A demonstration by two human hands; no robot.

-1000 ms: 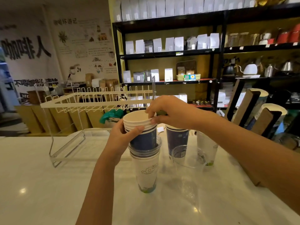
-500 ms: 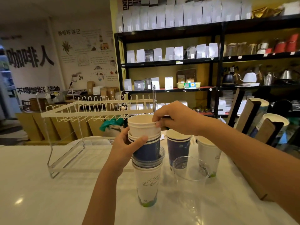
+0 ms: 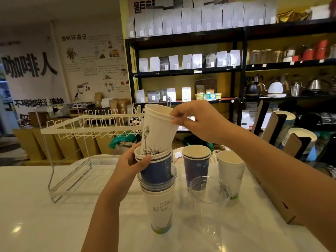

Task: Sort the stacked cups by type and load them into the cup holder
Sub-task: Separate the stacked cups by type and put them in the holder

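A mixed stack of cups [image 3: 160, 206] stands on the white counter: a white printed cup at the bottom, a clear plastic cup, then a blue paper cup [image 3: 158, 170]. My left hand [image 3: 132, 164] grips the blue cup's rim. My right hand [image 3: 196, 120] pinches the rim of a white paper cup with a statue drawing [image 3: 156, 131], tilted and mostly lifted out of the stack. The white wire cup holder [image 3: 91, 124] on a clear frame stands behind and to the left.
To the right on the counter stand a blue paper cup [image 3: 196, 166], a white paper cup [image 3: 231, 170] and a clear plastic cup [image 3: 209, 193]. Cardboard holders with cups [image 3: 283, 128] lean at the far right. Black shelving [image 3: 236, 70] with bags and kettles fills the background.
My right hand has pulled the white cup up and out of the blue cup, tilting it. My left hand still holds the stack. The view has shifted slightly.
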